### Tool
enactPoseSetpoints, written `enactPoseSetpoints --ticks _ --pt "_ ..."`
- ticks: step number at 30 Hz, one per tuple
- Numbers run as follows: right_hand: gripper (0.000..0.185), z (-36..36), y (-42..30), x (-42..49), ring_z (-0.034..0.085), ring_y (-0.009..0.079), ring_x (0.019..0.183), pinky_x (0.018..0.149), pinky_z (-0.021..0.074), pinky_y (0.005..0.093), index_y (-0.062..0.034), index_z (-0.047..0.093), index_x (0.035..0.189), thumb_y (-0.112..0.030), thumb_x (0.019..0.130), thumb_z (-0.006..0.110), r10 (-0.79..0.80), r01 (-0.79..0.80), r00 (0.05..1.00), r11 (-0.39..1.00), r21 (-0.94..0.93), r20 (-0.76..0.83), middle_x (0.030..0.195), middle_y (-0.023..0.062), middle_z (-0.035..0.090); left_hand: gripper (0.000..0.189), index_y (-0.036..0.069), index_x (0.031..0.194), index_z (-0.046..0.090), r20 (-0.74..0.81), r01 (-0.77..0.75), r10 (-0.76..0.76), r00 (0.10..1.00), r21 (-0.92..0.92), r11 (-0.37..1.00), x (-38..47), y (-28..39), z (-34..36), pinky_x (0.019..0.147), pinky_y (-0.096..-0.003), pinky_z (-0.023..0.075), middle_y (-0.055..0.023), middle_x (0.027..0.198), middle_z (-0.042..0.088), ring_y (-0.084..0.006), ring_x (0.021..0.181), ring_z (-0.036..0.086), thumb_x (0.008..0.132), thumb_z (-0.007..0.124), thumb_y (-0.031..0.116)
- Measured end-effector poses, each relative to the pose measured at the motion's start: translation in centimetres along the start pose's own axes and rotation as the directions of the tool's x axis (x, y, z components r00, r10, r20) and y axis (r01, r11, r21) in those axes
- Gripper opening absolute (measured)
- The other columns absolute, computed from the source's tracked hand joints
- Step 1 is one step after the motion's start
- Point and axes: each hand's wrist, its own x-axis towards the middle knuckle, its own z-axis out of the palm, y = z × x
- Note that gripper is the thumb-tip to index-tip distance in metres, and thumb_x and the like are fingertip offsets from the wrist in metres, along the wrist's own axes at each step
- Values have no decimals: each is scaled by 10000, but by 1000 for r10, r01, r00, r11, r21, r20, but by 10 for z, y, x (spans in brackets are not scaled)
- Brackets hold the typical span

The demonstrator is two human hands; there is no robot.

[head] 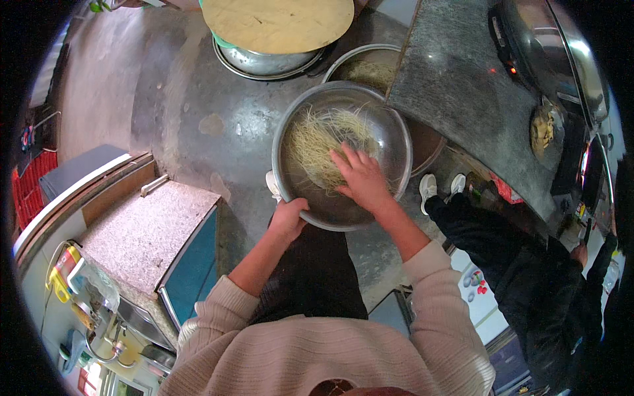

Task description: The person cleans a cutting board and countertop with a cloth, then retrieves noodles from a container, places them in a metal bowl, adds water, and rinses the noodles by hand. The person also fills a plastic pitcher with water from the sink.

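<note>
A wide steel basin (403, 163) is in front of me, holding a loose heap of pale, thin shreds or noodles (312, 143). My left hand (290, 216) grips the basin's near-left rim, with the thumb over the edge. Inside the basin, my right hand (361, 180) rests with fingers spread at the near right of the heap; whether any strands are under its fingers is hidden. Behind it, partly covered by this basin, a second metal basin (342, 58) holds more pale strands.
A round board (277, 22) covers another metal basin (267, 65). A grey counter (460, 74) juts in at right, with a bowl of yellowish pieces (543, 131). A co-worker in black (515, 257) stands at right. A speckled counter (148, 222) with sink is at left.
</note>
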Motion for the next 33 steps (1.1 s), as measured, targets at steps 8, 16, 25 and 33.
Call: enactPoseSetpoints --ticks 8,16,25,33 --pt "437 -26 42 -90 495 328 1252 1058 386 422 -75 595 1269 -153 852 696 330 -222 794 939 262 -510 1335 165 546 503 -59 1244 475 39 26 -23 999 -68 997 3 2 -18 893 -446 528 -158 1146 595 -319 1040 616 746 538 -33" --pt "537 50 89 -82 475 392 1285 1087 361 411 53 439 1394 -324 1014 485 825 -172 559 217 961 -86 1373 283 499 525 -57 1271 466 102 -1 18 995 -167 986 -7 -2 -17 903 -461 518 -180 1177 588 -334 1061 609 750 529 -41" --pt "597 24 23 -32 293 391 1428 1178 252 473 10 423 1419 -150 881 627 373 -341 780 927 159 -503 1493 249 372 515 -69 1258 479 58 -41 47 997 -107 993 -28 -7 -22 873 -450 534 -170 1138 607 -327 1031 620 747 536 -40" --pt "625 8 -13 -38 288 338 1445 1178 263 477 -74 503 1389 -28 780 636 122 -125 987 992 -24 -104 1537 142 356 459 -71 1198 525 61 -36 40 997 -64 997 -38 -11 -35 855 -469 546 -178 1113 623 -332 993 634 742 550 -24"
